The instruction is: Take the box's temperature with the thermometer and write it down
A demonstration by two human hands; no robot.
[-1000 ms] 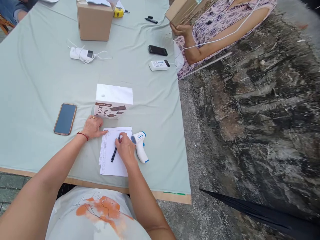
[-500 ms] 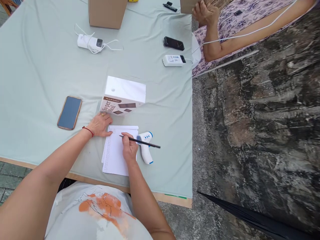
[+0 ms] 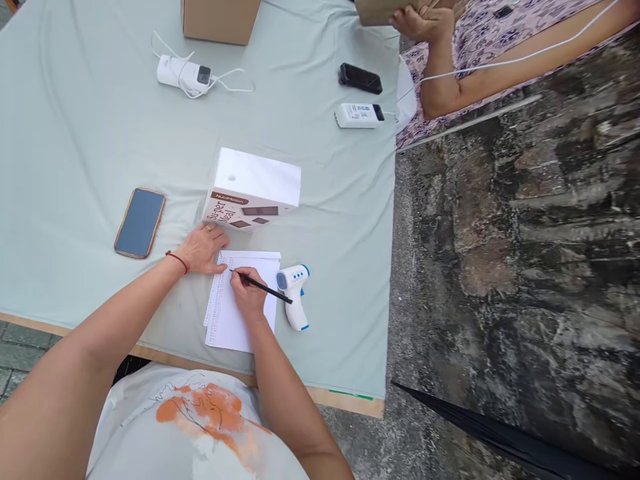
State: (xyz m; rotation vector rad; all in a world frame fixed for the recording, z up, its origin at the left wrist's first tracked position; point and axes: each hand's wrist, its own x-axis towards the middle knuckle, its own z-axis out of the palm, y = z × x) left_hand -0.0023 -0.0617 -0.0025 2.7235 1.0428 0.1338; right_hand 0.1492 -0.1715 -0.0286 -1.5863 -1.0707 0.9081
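Observation:
A black pencil (image 3: 270,289) is gripped in my right hand (image 3: 249,297), its tip at the upper left part of a white notebook page (image 3: 233,327). My left hand (image 3: 200,251) lies flat with fingers stretched on the cloth, its thumb at the notebook's upper left edge. Its fingertips reach the base of a white "Super Meal" box (image 3: 257,175) standing behind the notebook. Just right of the notebook lies a white and blue infrared thermometer (image 3: 295,293). A smartphone (image 3: 140,223) in a brown-edged case rests left of my left hand.
A pale green cloth covers the table (image 3: 345,320). Farther back are a white device with a looped cord (image 3: 183,75), a black device (image 3: 360,79), a white device (image 3: 359,116) and a cardboard box (image 3: 220,20). At upper right, another person's hand (image 3: 423,23) holds cardboard.
My right hand has moved left across the page with the pencil, bringing its tip near my left thumb. My left hand stays in place. The view has shifted slightly.

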